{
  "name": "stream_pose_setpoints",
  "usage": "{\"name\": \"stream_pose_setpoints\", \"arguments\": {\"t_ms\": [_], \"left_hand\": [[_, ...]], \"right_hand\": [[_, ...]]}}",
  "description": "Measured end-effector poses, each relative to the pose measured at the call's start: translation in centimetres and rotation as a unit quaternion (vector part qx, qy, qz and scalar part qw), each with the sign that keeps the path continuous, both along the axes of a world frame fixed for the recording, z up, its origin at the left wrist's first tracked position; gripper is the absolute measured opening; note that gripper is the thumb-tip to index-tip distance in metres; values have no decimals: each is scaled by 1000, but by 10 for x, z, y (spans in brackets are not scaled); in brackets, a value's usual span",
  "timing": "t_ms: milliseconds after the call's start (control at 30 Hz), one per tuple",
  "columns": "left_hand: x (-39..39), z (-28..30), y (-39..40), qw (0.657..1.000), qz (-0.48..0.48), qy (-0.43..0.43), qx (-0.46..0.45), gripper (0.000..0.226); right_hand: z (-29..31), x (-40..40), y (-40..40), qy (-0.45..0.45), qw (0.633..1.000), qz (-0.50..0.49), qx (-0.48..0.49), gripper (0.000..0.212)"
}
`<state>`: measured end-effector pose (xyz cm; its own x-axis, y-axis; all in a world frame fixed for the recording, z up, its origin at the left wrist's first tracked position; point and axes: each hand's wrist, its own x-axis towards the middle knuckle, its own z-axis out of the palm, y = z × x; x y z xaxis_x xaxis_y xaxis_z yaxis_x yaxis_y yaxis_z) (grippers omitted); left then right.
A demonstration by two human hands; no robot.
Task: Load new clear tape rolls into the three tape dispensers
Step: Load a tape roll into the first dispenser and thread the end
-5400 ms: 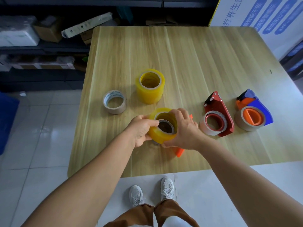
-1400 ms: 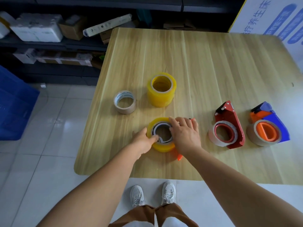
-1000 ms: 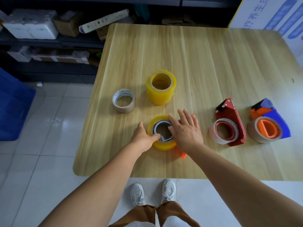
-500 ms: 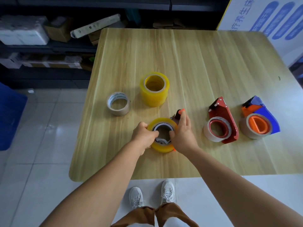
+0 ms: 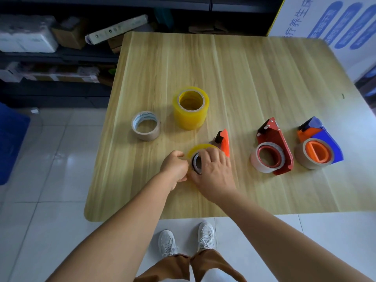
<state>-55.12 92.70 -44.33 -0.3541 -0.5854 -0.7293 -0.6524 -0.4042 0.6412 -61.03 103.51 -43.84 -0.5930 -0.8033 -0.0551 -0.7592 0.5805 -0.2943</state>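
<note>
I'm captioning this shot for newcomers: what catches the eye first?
Both hands, left hand and right hand, work a yellow tape roll on an orange dispenser at the wooden table's near edge. A taller yellow roll stands behind; red dispenser and blue dispenser lie right.

White board (image 5: 333,23) at the top right: large blue Chinese characters, cut by the frame edge, "养生" legible among them, with further white lettering on blue rounded bars, too blurred to read. Long pale box (image 5: 117,29) on the shelf: small dark marks, unreadable. Inner ring of the brown tape roll (image 5: 146,126): faint print, illegible.
</note>
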Motion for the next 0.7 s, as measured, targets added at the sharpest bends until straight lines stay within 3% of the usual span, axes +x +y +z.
{"name": "stream_pose_setpoints", "arguments": {"t_ms": [133,233,333,400,467,533,633,700], "left_hand": [[2,4,1,1000,-23,2,-7,37],[3,9,-1,997,-59,5,-47,38],[2,16,-7,992,-86,53,-78,36],[0,23,-7,986,-104,112,-64,37],[-4,29,-6,978,-119,165,-52,46],[-9,34,-3,968,-118,211,-62,50],[-16,43,2,956,-118,243,-113,49],[-19,45,6,952,-132,236,-144,48]], "right_hand": [[-4,8,-1,-10,994,33,99,30],[-4,4,-1,-41,998,7,45,21],[5,-10,1,-135,988,-64,-34,11],[14,-23,3,-248,957,-116,-92,13],[24,-35,5,-375,902,-160,-138,11],[32,-44,9,-470,847,-182,-169,35],[34,-52,14,-511,812,-200,-200,48],[34,-55,18,-514,806,-200,-213,37]]}}
